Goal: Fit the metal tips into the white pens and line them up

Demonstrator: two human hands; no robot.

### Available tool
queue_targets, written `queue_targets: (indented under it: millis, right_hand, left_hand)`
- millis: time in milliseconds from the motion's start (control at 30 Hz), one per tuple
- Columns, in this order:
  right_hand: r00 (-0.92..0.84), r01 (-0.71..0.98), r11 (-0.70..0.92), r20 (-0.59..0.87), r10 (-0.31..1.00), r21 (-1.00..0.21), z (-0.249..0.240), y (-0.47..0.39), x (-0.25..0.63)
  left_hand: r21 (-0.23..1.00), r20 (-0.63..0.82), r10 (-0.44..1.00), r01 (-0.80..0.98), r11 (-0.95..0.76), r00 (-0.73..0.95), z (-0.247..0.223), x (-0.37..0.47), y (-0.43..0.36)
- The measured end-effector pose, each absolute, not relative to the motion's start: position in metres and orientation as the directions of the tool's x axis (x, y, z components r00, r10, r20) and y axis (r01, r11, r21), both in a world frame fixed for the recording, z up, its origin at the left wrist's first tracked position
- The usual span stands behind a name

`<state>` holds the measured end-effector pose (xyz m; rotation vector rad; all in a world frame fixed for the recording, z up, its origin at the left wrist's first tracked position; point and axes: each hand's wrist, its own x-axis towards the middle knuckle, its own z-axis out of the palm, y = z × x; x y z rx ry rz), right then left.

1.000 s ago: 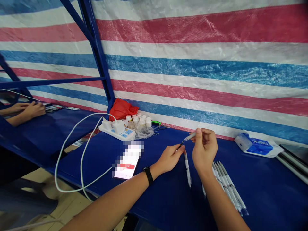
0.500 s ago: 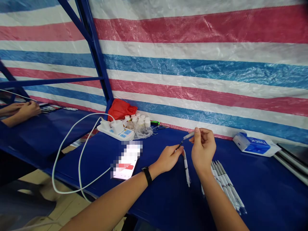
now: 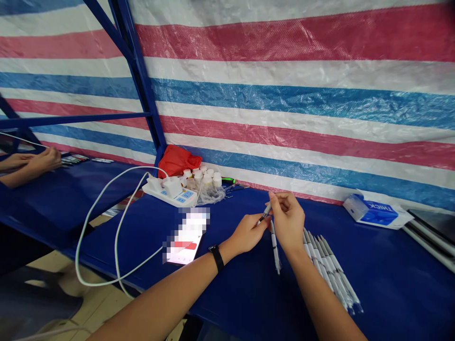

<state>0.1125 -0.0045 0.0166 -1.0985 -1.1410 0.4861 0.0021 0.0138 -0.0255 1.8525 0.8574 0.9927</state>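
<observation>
My left hand point(image 3: 249, 233) is closed on a slim pen point(image 3: 261, 219) with a dark section. Pinched in my right hand point(image 3: 289, 221) is a grey pen cap point(image 3: 267, 209), which meets the dark part of that pen; the fingers hide much of both pieces. Another white pen point(image 3: 275, 251) lies on the blue table between my hands. Beside my right forearm several white pens with grey tapered ends point(image 3: 332, 265) lie side by side, their lower ends in clear plastic.
To the left are a lit phone point(image 3: 188, 239), a white power strip point(image 3: 170, 192) with looped cable, small white-capped bottles point(image 3: 208, 180) and a red bag point(image 3: 177, 160). A blue-white packet point(image 3: 377, 211) lies right. Another person's hands point(image 3: 44, 162) work at the far left.
My right hand has moved left and slightly down, bringing the grey cap over the dark part of the pen. My left hand has stayed nearly still.
</observation>
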Motion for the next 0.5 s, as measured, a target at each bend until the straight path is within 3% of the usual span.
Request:
queue_targets:
  millis: [200, 500]
  right_hand:
    - [0.347, 0.194, 0.402, 0.446, 0.825, -0.895, 0.0103, -0.0039, 0.1070]
    - [0.387, 0.336, 0.340, 0.458, 0.800, -0.878, 0.0099, -0.0065, 0.1066]
  left_hand:
    - [0.900, 0.357, 0.838, 0.088, -0.427, 0.413, -0.0278, 0.0035, 0.0173]
    - [0.924, 0.279, 0.856, 0.122, -0.363, 0.435, -0.0249, 0.0033, 0.0142]
